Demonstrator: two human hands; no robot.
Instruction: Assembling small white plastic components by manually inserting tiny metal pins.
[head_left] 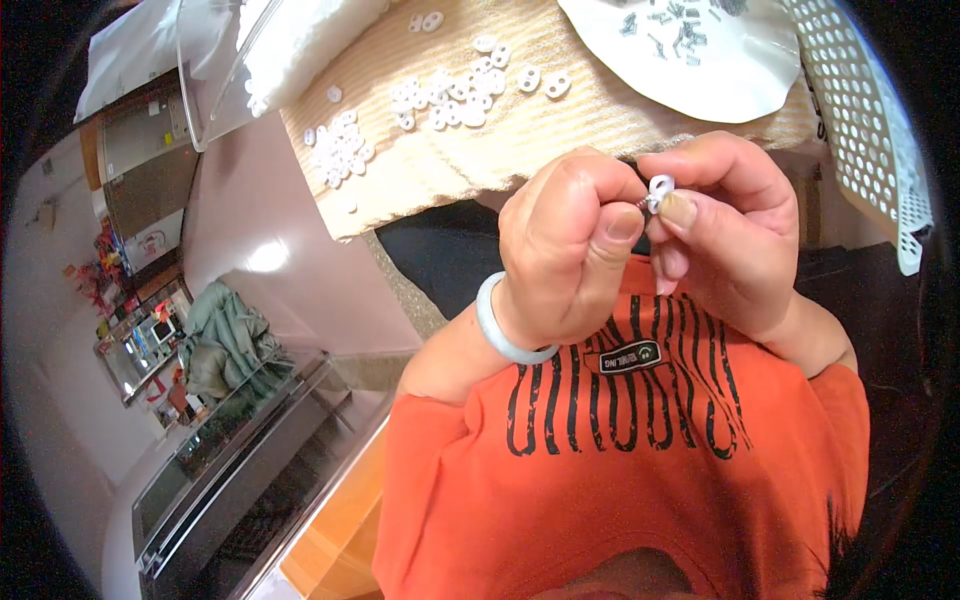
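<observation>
White clip (660, 187) pinched, seemingly between both grips.

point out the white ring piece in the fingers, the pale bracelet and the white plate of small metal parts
white ring piece (660, 186), head view, on its rounded top
pale bracelet (497, 330), head view, on the band at the left wrist
white plate (720, 75), head view, on bare surface below the metal parts

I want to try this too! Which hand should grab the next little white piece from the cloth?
Probably the left hand. The loose white pieces lie on the beige cloth up on its side, while the right hand pinches the white piece being worked on.
</observation>
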